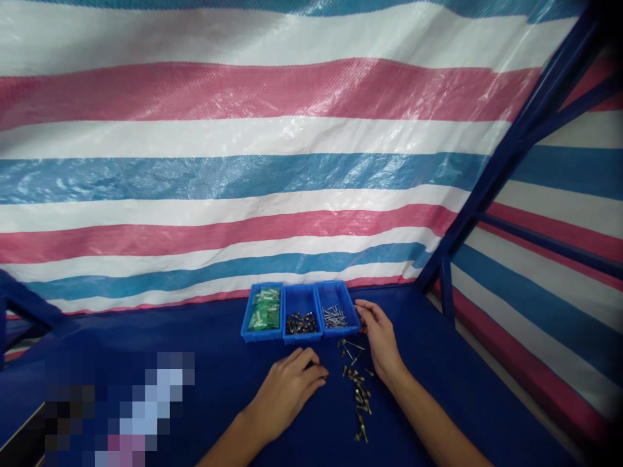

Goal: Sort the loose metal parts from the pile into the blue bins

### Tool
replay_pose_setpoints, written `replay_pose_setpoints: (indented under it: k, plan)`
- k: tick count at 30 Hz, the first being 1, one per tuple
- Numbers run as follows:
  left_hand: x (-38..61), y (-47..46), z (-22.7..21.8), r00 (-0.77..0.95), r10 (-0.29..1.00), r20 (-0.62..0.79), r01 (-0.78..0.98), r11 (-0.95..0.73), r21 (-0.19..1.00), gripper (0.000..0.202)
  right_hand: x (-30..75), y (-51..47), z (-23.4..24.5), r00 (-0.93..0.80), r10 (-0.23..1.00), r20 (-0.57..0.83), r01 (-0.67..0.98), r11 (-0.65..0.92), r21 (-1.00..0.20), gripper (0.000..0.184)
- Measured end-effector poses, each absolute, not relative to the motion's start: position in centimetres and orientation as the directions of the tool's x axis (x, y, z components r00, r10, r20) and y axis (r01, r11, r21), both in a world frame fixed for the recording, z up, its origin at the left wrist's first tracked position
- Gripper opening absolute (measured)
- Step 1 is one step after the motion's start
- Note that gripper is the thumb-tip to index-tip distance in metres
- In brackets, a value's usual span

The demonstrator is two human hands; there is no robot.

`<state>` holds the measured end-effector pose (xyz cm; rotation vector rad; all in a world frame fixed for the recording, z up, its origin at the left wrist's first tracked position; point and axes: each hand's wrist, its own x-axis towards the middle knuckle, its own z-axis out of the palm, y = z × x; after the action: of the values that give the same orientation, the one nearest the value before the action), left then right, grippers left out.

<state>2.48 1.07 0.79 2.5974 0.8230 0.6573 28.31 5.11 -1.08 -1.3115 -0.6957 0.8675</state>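
My left hand (294, 388) rests low over the blue table, palm down. Its fingers are bent and the tips pressed together; anything between them is hidden. At the right wall of the right blue bin (350, 300), my right hand (381, 337) has thumb and fingertips closed around the edge. That bin holds silver nail-like pins (335, 316). In the middle bin (300, 297) are dark, brassy small metal parts (302, 323). Green-and-clear small packets (266, 310) fill the left bin (248, 336). Between my hands lie loose brassy pieces (361, 392) and a few silver pins (354, 347).
The three bins stand side by side near the back of the blue tabletop (204, 350). Behind rises a striped plastic sheet (243, 139). Blue metal frame bars (506, 155) slant along the right. A pixelated patch (146, 405) covers the lower left.
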Motion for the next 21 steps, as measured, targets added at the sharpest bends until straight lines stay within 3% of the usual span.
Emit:
replay_pose_setpoints:
  k: [8,15,21]
  plan:
    - [2.7,1.1,0.3,0.452,0.785,0.424,0.353,-0.594,0.723,0.006,28.4,5.2,-1.2,0.519,0.854,-0.041,-0.138,0.037,-0.99,0.042]
    - [2.5,1.7,-0.2,0.185,0.878,0.441,0.334,-0.479,0.812,0.011,28.4,5.2,-1.3,0.522,0.852,-0.04,-0.135,0.037,-0.99,0.041]
    - [2.4,1.9,-0.5,0.111,0.922,0.371,0.298,-0.387,0.873,0.018,28.4,5.2,-1.4,0.522,0.852,-0.041,-0.138,0.037,-0.99,0.043]
